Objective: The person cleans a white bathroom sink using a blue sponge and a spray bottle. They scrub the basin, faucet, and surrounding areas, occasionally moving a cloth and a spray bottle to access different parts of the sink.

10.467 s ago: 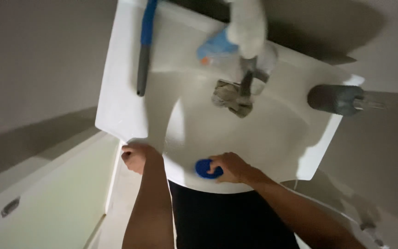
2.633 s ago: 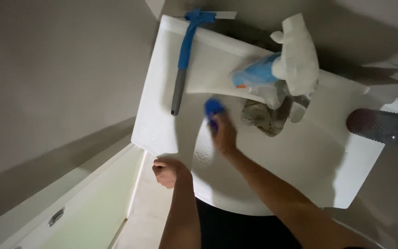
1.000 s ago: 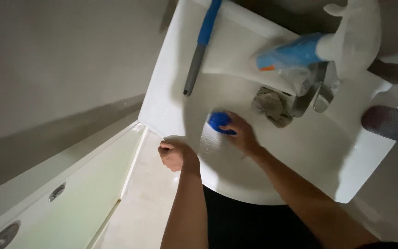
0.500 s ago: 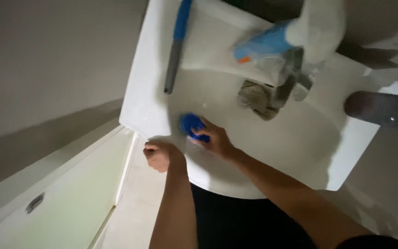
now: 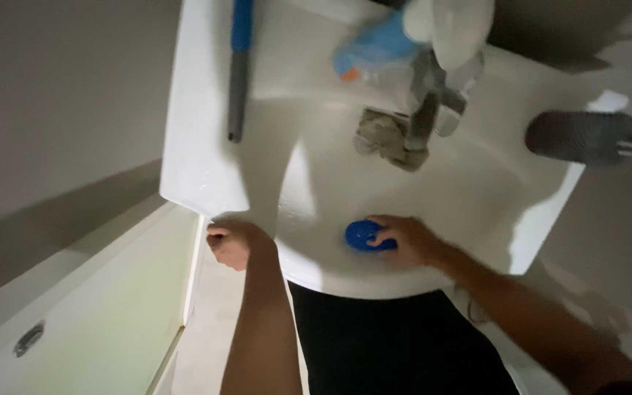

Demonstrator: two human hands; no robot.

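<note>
- The right hand is down in the white sink, near the front edge.
- Its fingers are bent around a small round blue scrubber and press it flat on the sink's inside wall (the scrubber pokes out past the fingertips on the left).
- The scrubber sits low in the bowl, close to the person, a bit left of the middle.
- The left hand is at the front left corner of the sink. Its fingers are curled shut, and it touches the rim there; I cannot tell if it grips the rim or just leans on it.
- Both arms come up from the bottom of the view, with dark clothes between them.
- A long tool with a blue top and a grey handle lies on the flat left side of the sink, well apart from both hands.
- At the back of the sink stands the grey tap, with a crumpled grey cloth just beside it.
- A spray bottle, blue with a white top, lies by the tap at the back.
- A dark grey round thing sits at the right end of the sink (too blurry to tell what it is).
- A pale cupboard is on the left, below the sink.
</note>
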